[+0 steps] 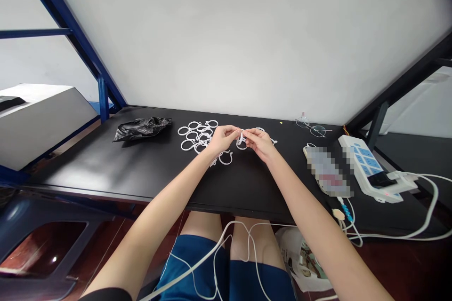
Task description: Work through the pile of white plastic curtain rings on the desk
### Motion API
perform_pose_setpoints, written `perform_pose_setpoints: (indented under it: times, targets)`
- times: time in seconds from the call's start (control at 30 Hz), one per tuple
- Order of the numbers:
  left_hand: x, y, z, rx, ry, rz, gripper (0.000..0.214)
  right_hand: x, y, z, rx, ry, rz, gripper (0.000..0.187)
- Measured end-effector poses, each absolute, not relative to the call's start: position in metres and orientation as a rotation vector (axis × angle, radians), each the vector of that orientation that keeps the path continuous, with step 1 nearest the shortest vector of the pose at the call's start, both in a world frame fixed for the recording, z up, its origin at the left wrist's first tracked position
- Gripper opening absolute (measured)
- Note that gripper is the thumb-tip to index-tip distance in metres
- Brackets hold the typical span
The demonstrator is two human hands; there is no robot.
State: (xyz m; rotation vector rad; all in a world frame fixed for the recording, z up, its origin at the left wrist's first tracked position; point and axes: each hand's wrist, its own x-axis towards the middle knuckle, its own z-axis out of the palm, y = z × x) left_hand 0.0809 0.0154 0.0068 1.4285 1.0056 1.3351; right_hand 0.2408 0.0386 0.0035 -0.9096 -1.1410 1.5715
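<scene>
One white ring (241, 141) sits pinched between your two hands just above the middle of the black table (141, 169), towards its far edge. Your left hand (222, 138) closes its fingertips on the ring's left side and your right hand (260, 143) grips its right side; the two hands nearly touch. The ring is thin, round plastic, and it may be more than one ring joined together, which cannot be told at this size.

Just left of your left hand lies a loose pile of rings (196, 134) of the same kind, flat on the tabletop and overlapping one another. Further left is a crumpled, glossy black bag (141, 128).

To your right, well apart from the hands, wire-framed glasses (312, 127) lie near the wall. Nearer you is a blurred flat thing (326, 171), and beside it a white power strip (363, 164) with blue sockets. Any writing on the strip is too small to read. A white cable (423, 225) loops off its end over the table's edge. Nothing lies between you and the ring.
</scene>
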Motion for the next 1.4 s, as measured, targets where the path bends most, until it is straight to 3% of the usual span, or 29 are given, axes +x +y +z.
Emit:
perform_pose_setpoints:
  times: [1.4]
  targets:
    - [0.080, 0.018, -0.001, 1.647, 1.181, 1.208, 0.025, 0.244, 0.044, -0.003, -1.059, -1.296, 1.454, 0.028]
